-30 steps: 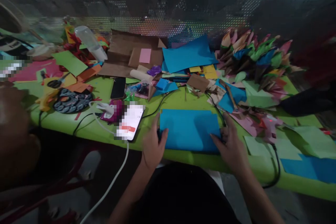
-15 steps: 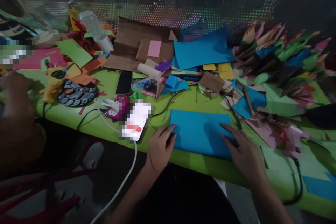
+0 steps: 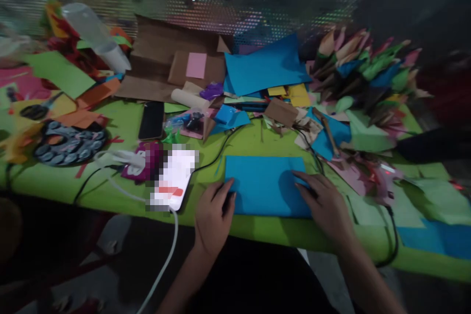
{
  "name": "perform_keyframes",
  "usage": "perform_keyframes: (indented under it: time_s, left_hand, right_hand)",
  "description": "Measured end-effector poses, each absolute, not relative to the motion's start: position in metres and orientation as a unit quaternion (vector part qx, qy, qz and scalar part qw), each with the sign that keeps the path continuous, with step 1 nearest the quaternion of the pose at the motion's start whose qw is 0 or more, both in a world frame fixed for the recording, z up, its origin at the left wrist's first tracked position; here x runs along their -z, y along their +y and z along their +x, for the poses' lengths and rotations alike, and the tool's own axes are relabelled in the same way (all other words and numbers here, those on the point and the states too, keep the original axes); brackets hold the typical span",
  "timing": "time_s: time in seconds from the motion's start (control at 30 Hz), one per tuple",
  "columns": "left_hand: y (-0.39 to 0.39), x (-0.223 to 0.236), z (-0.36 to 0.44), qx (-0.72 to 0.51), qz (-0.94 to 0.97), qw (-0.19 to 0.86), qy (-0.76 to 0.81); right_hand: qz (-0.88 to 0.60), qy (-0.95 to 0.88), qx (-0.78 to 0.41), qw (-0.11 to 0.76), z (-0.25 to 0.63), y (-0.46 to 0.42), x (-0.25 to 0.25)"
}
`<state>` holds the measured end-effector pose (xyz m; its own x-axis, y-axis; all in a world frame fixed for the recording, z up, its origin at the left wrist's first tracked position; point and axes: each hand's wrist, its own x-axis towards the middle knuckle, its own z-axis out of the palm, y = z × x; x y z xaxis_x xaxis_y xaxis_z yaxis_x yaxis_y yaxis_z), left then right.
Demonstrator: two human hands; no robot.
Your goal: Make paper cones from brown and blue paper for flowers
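A folded sheet of blue paper (image 3: 267, 186) lies flat before me near the table's front edge. At its left side, my left hand (image 3: 215, 213) touches the edge with thumb and forefinger held apart. My right hand (image 3: 326, 206) rests over the opposite edge in the same way, its fingertips on the paper and its thumb spread from the forefinger. Both hands look open; the undersides of the fingers are hidden. Left of my left hand lies a lit phone (image 3: 174, 179) with a white cable (image 3: 172, 240) plugged in.
A pink glue gun (image 3: 384, 181) lies right of my right hand, near a hammer (image 3: 326, 130). Behind are a dark phone (image 3: 151, 120), brown paper (image 3: 150, 66), a large blue sheet (image 3: 265, 66) and paper flowers (image 3: 371, 73). A purple power adapter (image 3: 142, 164) and scissors (image 3: 40, 108) lie leftward.
The view has shifted to the right, so the things on the table appear further left. My hands stay at the blue paper's two sides. The other person's arm at left has mostly left view.
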<state>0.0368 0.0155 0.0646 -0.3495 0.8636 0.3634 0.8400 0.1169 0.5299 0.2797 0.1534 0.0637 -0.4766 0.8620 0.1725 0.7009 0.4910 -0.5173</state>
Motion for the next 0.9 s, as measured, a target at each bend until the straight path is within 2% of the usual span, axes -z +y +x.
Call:
perform_keyframes:
  time_s: [0.23,0.9]
  left_hand:
    - [0.019,-0.062,0.029,-0.348,0.586,0.017,0.731]
    - [0.02,-0.062,0.026,-0.345,0.597,0.002,0.724]
  right_hand:
    - [-0.466,-0.821,-0.261,0.199,0.276,0.158,-0.074]
    - [-0.468,-0.841,-0.222,0.156,0.273,0.161,-0.082]
